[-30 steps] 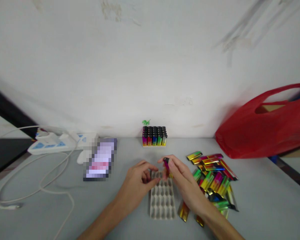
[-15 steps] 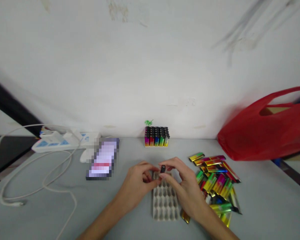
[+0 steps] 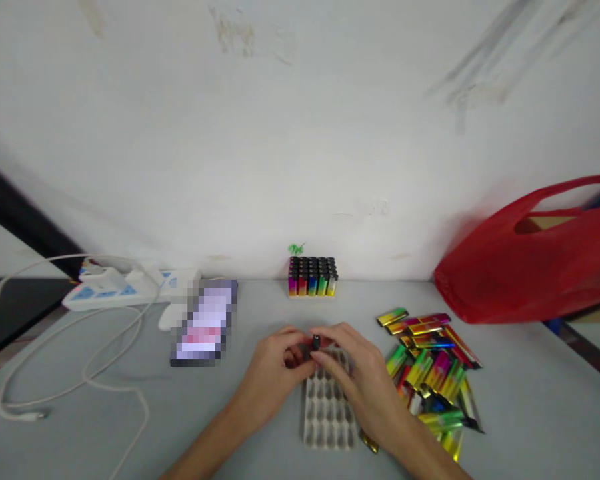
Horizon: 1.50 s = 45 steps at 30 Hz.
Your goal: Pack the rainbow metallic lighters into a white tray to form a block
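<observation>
A lighter (image 3: 316,342) stands upright with its black top showing, its body hidden by fingers, at the far left corner of a pale tray (image 3: 329,427) with rows of slots. My right hand (image 3: 357,367) pinches it between thumb and fingertips. My left hand (image 3: 277,363) is closed beside it, fingertips meeting at the lighter's left side; whether they grip it is hard to make out. The visible near slots of the tray hold nothing. Right of my right hand lies a loose pile of shiny coloured lighters (image 3: 437,373).
A full block of upright lighters (image 3: 313,277) stands by the wall. A phone (image 3: 205,323), a power strip (image 3: 130,288) and a white cable (image 3: 85,380) lie at the left. A red bag (image 3: 535,260) is at the back right.
Both hands have shifted slightly; the right hand and the lighter have moved left, to the tray's far left corner. The view has tilted a little.
</observation>
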Available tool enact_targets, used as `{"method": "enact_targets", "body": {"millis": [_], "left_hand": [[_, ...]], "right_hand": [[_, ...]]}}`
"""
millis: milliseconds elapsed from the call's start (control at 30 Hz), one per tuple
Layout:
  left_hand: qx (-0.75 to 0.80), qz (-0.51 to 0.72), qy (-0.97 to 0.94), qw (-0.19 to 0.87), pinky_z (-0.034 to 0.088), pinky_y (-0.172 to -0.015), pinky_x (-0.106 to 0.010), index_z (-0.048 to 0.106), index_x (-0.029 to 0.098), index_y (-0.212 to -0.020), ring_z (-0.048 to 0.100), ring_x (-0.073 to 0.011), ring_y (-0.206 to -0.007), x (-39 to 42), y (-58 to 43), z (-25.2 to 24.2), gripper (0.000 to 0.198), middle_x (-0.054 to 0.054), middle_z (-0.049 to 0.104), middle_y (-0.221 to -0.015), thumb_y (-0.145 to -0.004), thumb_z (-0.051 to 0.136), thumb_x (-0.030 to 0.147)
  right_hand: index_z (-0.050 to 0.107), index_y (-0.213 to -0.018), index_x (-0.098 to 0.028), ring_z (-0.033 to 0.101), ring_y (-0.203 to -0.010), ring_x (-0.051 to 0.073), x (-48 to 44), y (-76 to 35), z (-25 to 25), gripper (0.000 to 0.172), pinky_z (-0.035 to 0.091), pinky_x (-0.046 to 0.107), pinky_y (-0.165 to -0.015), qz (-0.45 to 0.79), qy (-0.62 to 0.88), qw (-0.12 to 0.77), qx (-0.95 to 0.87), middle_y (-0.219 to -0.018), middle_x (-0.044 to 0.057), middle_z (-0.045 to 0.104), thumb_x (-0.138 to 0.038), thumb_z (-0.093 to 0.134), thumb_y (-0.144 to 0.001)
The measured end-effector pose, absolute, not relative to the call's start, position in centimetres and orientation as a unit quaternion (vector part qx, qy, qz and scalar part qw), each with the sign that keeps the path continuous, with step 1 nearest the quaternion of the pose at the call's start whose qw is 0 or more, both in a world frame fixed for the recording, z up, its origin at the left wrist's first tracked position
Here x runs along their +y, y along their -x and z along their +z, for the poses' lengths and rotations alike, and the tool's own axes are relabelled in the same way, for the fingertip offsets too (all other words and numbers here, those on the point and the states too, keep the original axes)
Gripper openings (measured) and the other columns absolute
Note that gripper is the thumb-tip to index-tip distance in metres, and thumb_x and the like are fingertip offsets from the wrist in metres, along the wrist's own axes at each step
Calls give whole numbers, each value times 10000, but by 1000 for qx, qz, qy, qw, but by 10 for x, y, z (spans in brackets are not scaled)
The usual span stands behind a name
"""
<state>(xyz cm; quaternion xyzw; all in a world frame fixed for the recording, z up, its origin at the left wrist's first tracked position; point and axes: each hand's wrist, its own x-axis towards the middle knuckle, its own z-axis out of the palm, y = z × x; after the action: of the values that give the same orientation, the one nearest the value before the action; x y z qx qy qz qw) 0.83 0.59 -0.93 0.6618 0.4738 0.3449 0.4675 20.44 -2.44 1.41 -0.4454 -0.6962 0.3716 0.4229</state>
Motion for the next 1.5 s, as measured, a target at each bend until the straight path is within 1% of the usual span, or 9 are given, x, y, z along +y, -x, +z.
{"method": "enact_targets", "body": {"millis": [167,267,367,533,700,933,1033,1167,1500], "left_hand": [[487,348,-657,458,434,-608,-266,785,164,-836,568,-154,-648,5,-10,-11,153,2,615,-818,-824,797,316],[497,345,-653,456,441,-609,-266,781,167,-832,580,-159,-655,6,-10,-12,250,-8,638,-836,-819,852,406],[503,341,-650,456,460,-615,-269,762,170,-798,584,-165,-666,6,-9,-13,280,-21,657,-858,-811,873,428],[508,350,-651,443,504,-655,-284,765,181,-788,609,-186,-714,9,-7,-15,238,-47,698,-909,-821,853,400],[503,357,-653,440,498,-628,-284,800,188,-842,580,-176,-680,10,-6,-15,244,-38,676,-897,-824,844,427],[506,350,-665,424,496,-618,-285,791,179,-820,594,-175,-683,12,-6,-14,258,-42,693,-919,-826,849,430],[503,350,-668,422,495,-614,-280,800,179,-835,597,-173,-682,12,-5,-13,259,-40,693,-910,-833,848,433],[504,347,-668,423,507,-621,-279,819,178,-872,584,-168,-679,12,-4,-14,256,-36,689,-909,-829,853,428],[508,355,-659,425,522,-628,-296,843,182,-921,583,-175,-676,14,-4,-13,262,-45,698,-924,-818,855,422]], "right_hand": [[654,-1455,-272,656,-1197,294,-26,-211,15,441,522,447,-1058,276,466,411,-734,-1249,97,704,-169,652,-1027],[659,-1376,-215,635,-1176,320,-21,-220,15,397,499,490,-1056,151,537,385,-736,-1213,113,697,-129,585,-995],[692,-1322,-139,616,-1162,413,-14,-232,15,328,467,564,-1026,-28,672,282,-684,-1207,192,707,-204,585,-1018],[595,-1484,11,627,-1120,516,-12,-247,18,556,438,579,-965,-178,774,97,-600,-1192,312,724,-333,586,-1047],[566,-1508,45,674,-1137,482,-18,-245,19,558,390,555,-1059,-191,765,45,-613,-1127,309,783,-274,545,-1051],[698,-1366,-66,694,-1140,438,-22,-230,19,399,305,572,-1196,-181,731,106,-649,-998,221,832,-264,578,-1042],[702,-1347,-131,674,-1168,423,-23,-228,18,357,334,571,-1167,-152,719,153,-661,-1043,194,835,-288,582,-1049],[650,-1406,-129,623,-1229,460,-21,-231,13,465,394,566,-1059,-117,729,150,-657,-1265,234,786,-410,646,-1036],[697,-1395,-156,645,-1241,473,-20,-231,7,493,432,607,-1018,-30,722,149,-675,-1331,224,752,-475,745,-1022]]}}
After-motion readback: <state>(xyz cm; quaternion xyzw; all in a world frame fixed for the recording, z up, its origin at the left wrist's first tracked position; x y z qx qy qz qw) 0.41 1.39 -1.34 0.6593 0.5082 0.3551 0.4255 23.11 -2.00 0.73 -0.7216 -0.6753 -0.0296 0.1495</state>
